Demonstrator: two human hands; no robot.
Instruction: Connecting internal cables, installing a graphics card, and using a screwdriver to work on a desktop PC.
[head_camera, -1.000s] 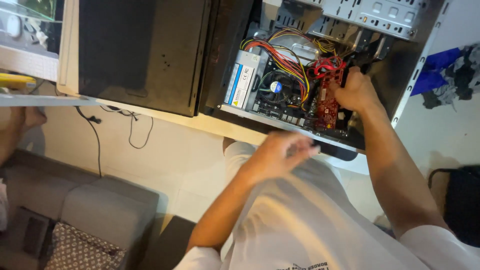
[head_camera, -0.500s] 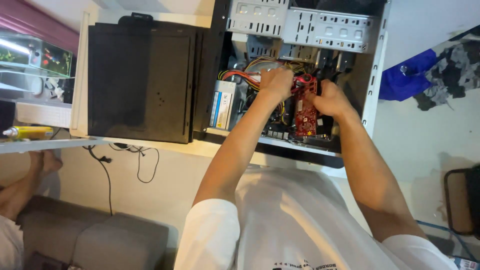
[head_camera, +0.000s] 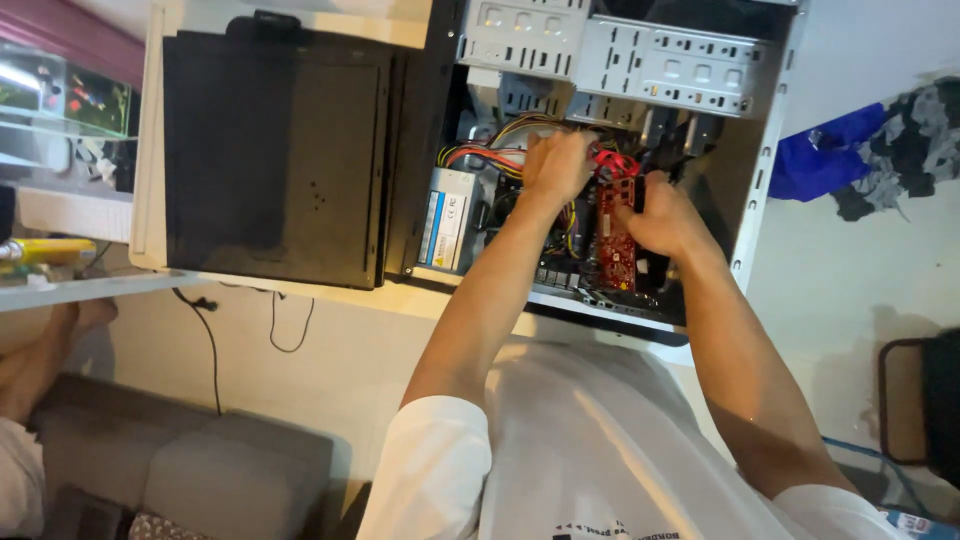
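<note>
An open computer case (head_camera: 770, 180) lies on its side on a white table. Both my hands reach inside it. My left hand (head_camera: 556, 165) is curled over a bundle of coloured cables (head_camera: 478, 152) near the middle of the board. My right hand (head_camera: 660, 215) rests against a red expansion card (head_camera: 615, 245) that stands upright on the motherboard, fingers on its upper edge. Whether the left hand grips a cable or a plug is hidden by its own fingers. A grey power supply (head_camera: 448, 217) sits at the left inside the case.
The black side panel (head_camera: 275, 160) lies flat left of the case. Metal drive bays (head_camera: 620, 50) fill the case top. A blue and grey cloth (head_camera: 860, 150) lies to the right. A yellow tool (head_camera: 45, 250) rests on a shelf at left. Another person's arm (head_camera: 40, 360) shows lower left.
My left hand rose from below the table edge into the case and now sits on the cables. The camera view shifted downward and left; the right hand stayed at the red card.
</note>
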